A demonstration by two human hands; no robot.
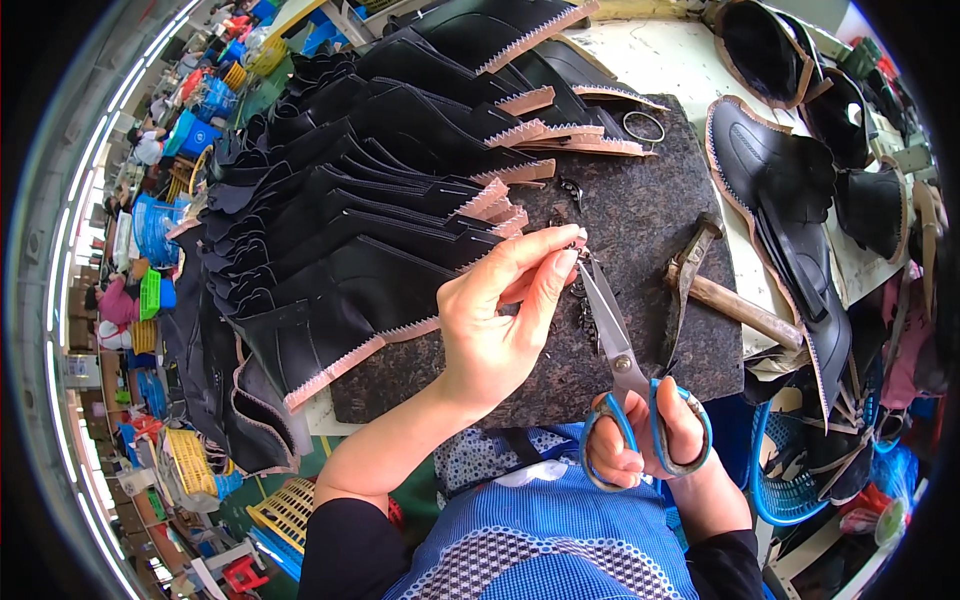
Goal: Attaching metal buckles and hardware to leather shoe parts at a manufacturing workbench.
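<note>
Crowded workroom to the left, yellow basket (190, 460) among bins; nearer, a speckled stone slab (640, 190) sits on a pale bench top (655, 60), probably for a hard, steady base. Left hand (500, 305) pinches a small dark piece (580, 247) between thumb and forefinger above mid-slab; exactly what, cannot tell. Right hand (645, 440) grips scissors (622, 358) by their blue loops, points meeting that pinch, likely so the fingertips steady fine work. Black leather pieces (400, 190) overlap along the left, zigzag edges facing slabward, presumably easy to pick singly. Hammer (745, 308) lies right, head on stone, handle past the slab's edge. Open room: bare stone between scissors and hammer; tight at the left wrist, stack edges near.
</note>
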